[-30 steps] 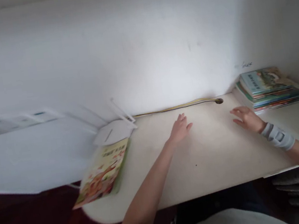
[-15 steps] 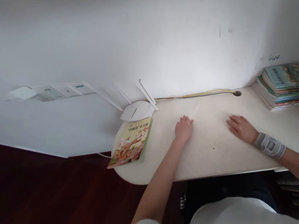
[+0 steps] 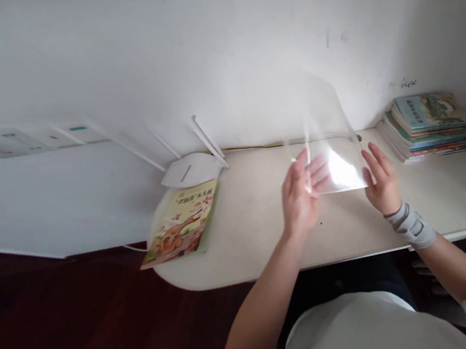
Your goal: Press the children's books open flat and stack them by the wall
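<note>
Between my hands a clear plastic sheet [image 3: 325, 118] stands raised over the white desk [image 3: 259, 211], with a bright glare near its lower edge. My left hand [image 3: 299, 197] grips its left side, some fingers showing through the plastic. At the sheet's lower right edge is my right hand [image 3: 382, 181], fingers bent and the thumb against the plastic. A grey brace [image 3: 411, 225] wraps my right wrist. To the left of my hands lies a picture book [image 3: 182, 228] with a yellow cover, its lower left corner reaching past the desk's rounded edge.
Behind the book sits a white router [image 3: 191, 170] with several antennas. Thin cables [image 3: 251, 148] run along the wall to a hole in the desk. A stack of books [image 3: 434, 126] stands at the back right. Wall sockets [image 3: 33, 140] are at the left.
My hands lay flat on the desk before. Now they are lifted and hold the clear plastic sheet upright between them. The view has shifted slightly to the right.
</note>
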The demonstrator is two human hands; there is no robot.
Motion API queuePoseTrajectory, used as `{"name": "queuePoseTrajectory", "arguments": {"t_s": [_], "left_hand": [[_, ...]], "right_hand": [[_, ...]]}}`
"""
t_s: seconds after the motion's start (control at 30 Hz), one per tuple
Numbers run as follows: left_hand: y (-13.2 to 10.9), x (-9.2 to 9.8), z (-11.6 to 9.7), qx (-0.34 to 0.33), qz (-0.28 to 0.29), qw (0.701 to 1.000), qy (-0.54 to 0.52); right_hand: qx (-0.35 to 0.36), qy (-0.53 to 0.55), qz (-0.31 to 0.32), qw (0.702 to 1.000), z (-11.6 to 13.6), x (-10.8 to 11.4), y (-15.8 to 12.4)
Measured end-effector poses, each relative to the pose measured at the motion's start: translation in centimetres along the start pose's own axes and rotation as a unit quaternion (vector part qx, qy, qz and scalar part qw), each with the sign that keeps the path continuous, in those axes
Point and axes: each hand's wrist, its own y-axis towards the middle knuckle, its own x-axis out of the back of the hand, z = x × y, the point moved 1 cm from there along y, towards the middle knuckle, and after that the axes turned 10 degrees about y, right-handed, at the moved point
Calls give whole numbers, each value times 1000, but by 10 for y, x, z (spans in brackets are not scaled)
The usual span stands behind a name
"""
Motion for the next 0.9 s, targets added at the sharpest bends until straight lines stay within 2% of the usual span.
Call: {"name": "queuePoseTrajectory", "arguments": {"t_s": [0.03,0.1,0.17,0.23,0.3,0.4,0.47,0.53,0.6,0.67,0.73,0.8,0.87,0.9], "left_hand": [[-3,15,0,-8,-41,998,38],[-7,45,9,1,-86,989,120],[-12,70,25,24,-98,971,216],[-18,88,43,42,-112,934,338],[-24,99,58,46,-119,873,471],[-29,107,75,17,-90,785,613],[-32,108,82,-33,-75,747,660],[-35,108,86,-95,-76,721,682],[-40,109,87,-144,-85,710,684],[-46,113,84,-168,-98,711,676],[-51,122,75,-170,-124,708,674],[-53,137,62,-166,-155,694,684],[-51,159,45,-164,-187,675,695],[-49,171,38,-156,-202,665,702]], "right_hand": [[24,-12,-1,1000,-4,9,-1],[77,-41,25,996,-10,21,-12],[104,-90,85,987,-14,22,-32],[102,-137,156,973,-17,16,-56],[83,-157,218,960,-19,7,-78],[60,-134,281,948,-24,-1,-96],[60,-101,307,944,-33,1,-98],[37,-91,286,953,-51,12,-95],[-32,-126,207,970,-80,36,-92],[-130,-197,105,966,-118,74,-95],[-222,-273,35,936,-156,121,-105],[-310,-334,-11,890,-191,167,-119],[-379,-363,-23,851,-219,204,-132],[-391,-368,-17,843,-231,217,-136]]}}
